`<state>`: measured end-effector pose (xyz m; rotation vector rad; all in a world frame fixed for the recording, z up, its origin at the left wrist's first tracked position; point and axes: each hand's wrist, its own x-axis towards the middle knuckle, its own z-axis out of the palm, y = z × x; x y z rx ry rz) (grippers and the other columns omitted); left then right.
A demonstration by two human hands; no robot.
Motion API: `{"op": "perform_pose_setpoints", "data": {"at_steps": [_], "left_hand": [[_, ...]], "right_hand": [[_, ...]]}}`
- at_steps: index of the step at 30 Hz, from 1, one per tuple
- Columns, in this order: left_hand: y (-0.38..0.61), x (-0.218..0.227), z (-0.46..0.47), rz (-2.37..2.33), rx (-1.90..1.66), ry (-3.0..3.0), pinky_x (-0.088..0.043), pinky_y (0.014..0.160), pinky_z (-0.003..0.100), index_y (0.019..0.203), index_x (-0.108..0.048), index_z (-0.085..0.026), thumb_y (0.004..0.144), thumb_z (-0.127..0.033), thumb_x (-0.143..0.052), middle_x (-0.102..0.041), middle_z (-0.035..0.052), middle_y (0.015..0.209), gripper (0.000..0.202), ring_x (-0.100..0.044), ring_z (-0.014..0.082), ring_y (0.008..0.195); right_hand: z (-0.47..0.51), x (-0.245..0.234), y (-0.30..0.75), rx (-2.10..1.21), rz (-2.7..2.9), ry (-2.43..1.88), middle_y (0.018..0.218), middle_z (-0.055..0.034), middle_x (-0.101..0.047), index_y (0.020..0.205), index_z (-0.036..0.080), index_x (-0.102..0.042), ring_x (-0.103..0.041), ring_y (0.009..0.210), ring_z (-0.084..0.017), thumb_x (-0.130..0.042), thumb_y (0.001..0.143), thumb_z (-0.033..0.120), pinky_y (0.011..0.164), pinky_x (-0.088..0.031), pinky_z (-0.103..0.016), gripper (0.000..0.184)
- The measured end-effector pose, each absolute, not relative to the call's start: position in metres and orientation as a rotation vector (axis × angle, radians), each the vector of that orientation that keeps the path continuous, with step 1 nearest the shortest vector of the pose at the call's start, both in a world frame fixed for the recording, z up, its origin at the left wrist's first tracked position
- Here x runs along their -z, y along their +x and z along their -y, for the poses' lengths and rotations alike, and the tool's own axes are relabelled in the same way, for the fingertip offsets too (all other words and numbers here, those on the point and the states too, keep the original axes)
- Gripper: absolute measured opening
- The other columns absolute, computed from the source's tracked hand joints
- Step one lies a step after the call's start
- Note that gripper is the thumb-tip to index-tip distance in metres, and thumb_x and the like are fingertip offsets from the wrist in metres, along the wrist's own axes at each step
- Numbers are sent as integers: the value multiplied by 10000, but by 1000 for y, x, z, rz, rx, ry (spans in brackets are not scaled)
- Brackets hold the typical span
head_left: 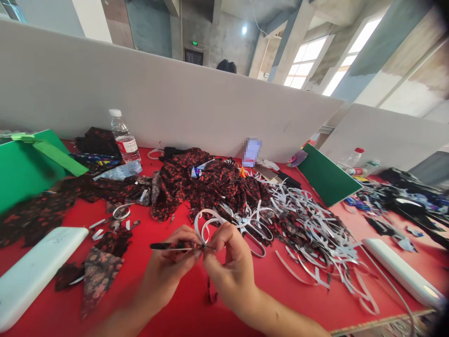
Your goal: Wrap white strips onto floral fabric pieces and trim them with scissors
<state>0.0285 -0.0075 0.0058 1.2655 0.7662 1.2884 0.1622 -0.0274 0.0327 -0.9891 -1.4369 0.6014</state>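
Note:
My left hand (pixel 166 267) is closed around a narrow piece of dark floral fabric (pixel 175 245), which sticks out to the left with a pale edge below it. Close against it, the thumb and fingers of my right hand (pixel 233 269) pinch together where a curled white strip (pixel 199 220) meets the fabric. Exactly what lies between the right fingertips is partly hidden. A thin dark end hangs beneath my hands. Scissors (pixel 240 219) lie just beyond my right hand, their handle loops toward me.
Crumpled dark floral fabric (pixel 189 182) is heaped ahead, beside a tangle of white strips (pixel 312 224). Long white devices (pixel 42 271) flank the red table (pixel 140 304). A water bottle (pixel 125 138), a phone (pixel 251 152) and green boards (pixel 326 175) stand near the white partition (pixel 157 98).

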Motion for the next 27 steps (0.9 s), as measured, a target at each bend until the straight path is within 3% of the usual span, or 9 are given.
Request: {"op": "perform_pose_setpoints", "data": {"at_steps": [11,17,21,27], "left_hand": [[24,-8,2,-803,-1292,1298,-432,631,234,754,-636,-200,754,-211,-664,-568,3,780,31,-527,143,730],[21,-21,-2,-960,-1308,1528,-440,652,230,764,-620,-193,801,-222,-612,-570,5,774,47,-541,150,751],[23,-21,-3,-960,-1355,1552,-442,685,215,790,-611,-208,807,-221,-608,-572,-5,808,22,-548,143,781],[21,-13,-2,-885,-1353,1406,-440,689,227,786,-608,-221,810,-214,-605,-572,-14,813,26,-537,138,781]], "right_hand": [[22,-36,164,-715,1406,-1026,649,40,-457,668,205,-406,-421,618,-115,-481,649,69,593,-353,-230,157],[15,-43,174,-429,1777,-1073,746,-4,-558,813,199,-572,-515,728,-150,-516,779,90,669,-388,-258,128],[13,-42,176,-292,1855,-1084,753,-10,-577,850,205,-589,-527,726,-150,-511,825,102,679,-387,-267,132],[14,-38,165,-549,1661,-1105,666,30,-505,769,195,-543,-493,613,-114,-506,768,116,551,-380,-207,87]]}}
